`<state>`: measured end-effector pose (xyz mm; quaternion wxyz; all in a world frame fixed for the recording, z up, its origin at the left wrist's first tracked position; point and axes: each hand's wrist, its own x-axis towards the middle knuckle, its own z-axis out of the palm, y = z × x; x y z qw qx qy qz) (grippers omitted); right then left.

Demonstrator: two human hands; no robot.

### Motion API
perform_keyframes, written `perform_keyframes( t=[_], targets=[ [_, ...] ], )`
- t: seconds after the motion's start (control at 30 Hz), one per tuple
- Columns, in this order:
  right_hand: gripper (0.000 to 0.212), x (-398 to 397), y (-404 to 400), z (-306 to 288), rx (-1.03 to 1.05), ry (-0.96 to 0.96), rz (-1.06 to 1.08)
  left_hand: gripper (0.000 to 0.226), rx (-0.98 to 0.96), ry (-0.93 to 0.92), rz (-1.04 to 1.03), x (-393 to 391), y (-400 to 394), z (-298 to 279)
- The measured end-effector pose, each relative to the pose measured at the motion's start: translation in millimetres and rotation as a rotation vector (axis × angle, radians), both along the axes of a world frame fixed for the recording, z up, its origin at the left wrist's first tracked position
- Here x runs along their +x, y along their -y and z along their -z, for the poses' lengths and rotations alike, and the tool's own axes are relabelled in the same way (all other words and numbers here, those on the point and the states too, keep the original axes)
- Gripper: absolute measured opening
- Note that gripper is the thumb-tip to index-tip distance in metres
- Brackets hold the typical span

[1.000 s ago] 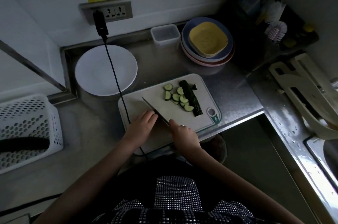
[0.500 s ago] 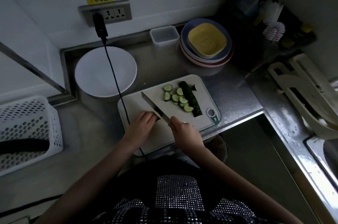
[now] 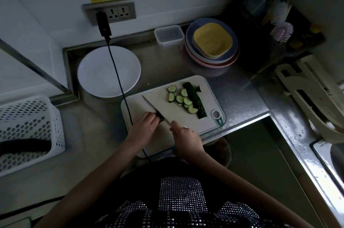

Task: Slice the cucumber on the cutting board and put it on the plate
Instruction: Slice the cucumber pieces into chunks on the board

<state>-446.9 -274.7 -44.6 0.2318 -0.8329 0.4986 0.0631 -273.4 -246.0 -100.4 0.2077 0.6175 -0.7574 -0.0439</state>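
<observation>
Dim light, head view only. Right hand (image 3: 187, 135) clenched round the handle of the knife (image 3: 155, 110); blade runs up toward 10 o'clock across the cutting board (image 3: 160, 95). Left hand (image 3: 146, 125) curls over a small dark cucumber piece (image 3: 161, 118) at the board's 7 o'clock corner, fingertips right against the blade's flank; that grip is pinching the piece, as best I can read it in this gloom. Cut cucumber slices (image 3: 181, 99) lie loose at the board's centre toward 1 o'clock, just beside the uncut cucumber half (image 3: 195, 100), which lies skin up and diagonal. White plate (image 3: 108, 71) sits on the tabletop at 10 o'clock from the board, still bare. Power cable (image 3: 119, 78) drops from the wall socket (image 3: 109, 11), crosses the plate and the board's left edge, passing just beside the left hand. My worries: the piece being held is short, so the fingertips stand very close to the edge and a slip could nick them. The cable lies in the path from board to plate; carrying slices over could snag it or drag it. Board's near edge overhangs the tabletop, so hard pressure there might tip it.
</observation>
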Motion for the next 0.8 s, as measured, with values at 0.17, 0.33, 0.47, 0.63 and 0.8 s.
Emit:
perform_keyframes(
  t=[0.17, 0.33, 0.47, 0.63, 0.8],
  targets=[
    [0.015, 1, 0, 2, 0.052, -0.044, 0.014, 0.046, 0.032, -0.012, -0.032, -2, 0, -2],
    [0.023, -3, 4, -1, -0.043, -0.122, -0.046, 0.028, 0.033, 0.009, -0.019, 1, 0, 7],
    [0.032, -18, 17, -4, -0.201, -0.215, -0.038, 0.028, 0.008, 0.030, 0.007, 1, 2, 4],
    [0.033, -29, 20, -8, -0.337, -0.234, -0.005, 0.039, -0.157, 0.047, 0.084, -11, 10, -21],
    [0.065, -34, 19, -8, -0.372, -0.289, -0.023, 0.043, -0.088, 0.071, 0.224, -23, 28, -29]
  ],
)
